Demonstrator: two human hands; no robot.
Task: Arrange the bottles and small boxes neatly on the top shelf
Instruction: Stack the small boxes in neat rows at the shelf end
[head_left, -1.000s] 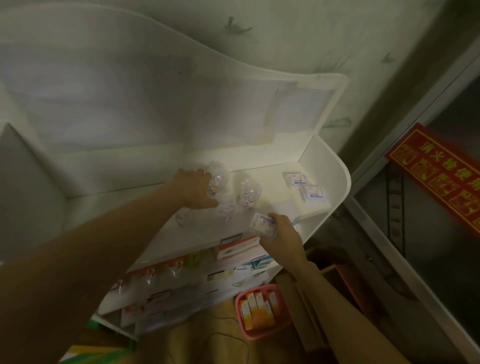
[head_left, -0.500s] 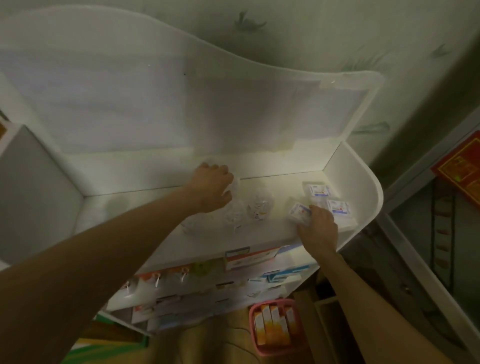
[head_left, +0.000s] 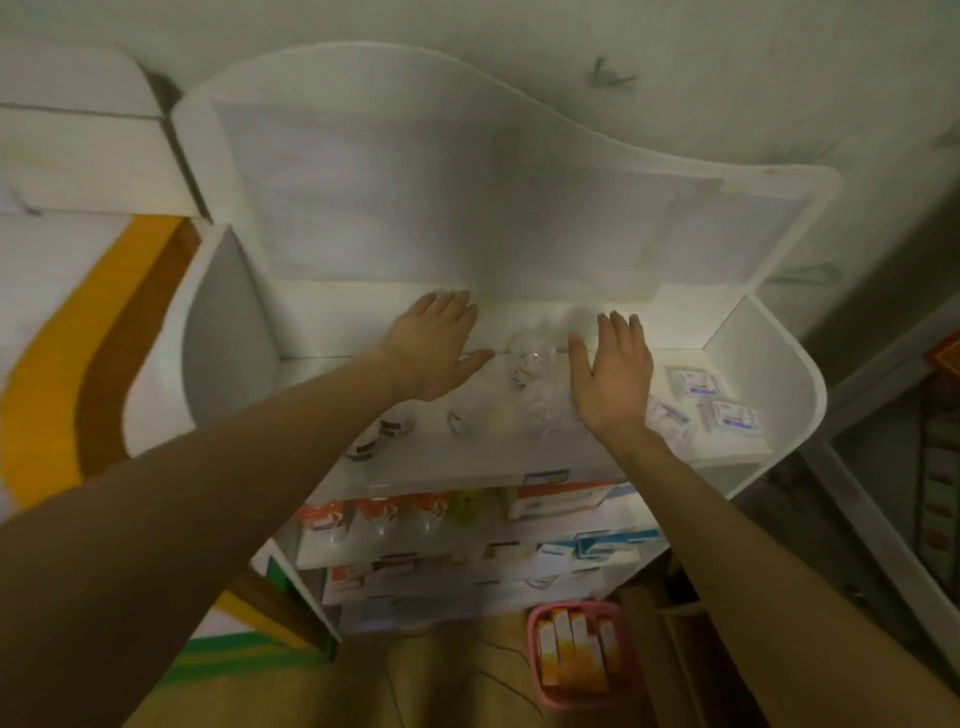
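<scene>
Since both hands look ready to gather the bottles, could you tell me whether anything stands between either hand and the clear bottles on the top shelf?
Nothing visible does. The left hand and right hand are open, flanking the clear bottles on the top shelf, with only bare shelf between. The small boxes lie right of the right hand, out of the way.

Both bare forearms reach up and forward over the top shelf (head_left: 467, 470). The left hand (head_left: 434, 345) is flat and open, palm down, its 4 fingers (head_left: 449, 306) pressed together toward the shelf's back wall, thumb splayed to the right. The right hand (head_left: 613, 371) is likewise open and empty, palm down, fingers extended toward the back wall, thumb out to the left. The 2 hands sit apart, side by side above the shelf's middle.
</scene>
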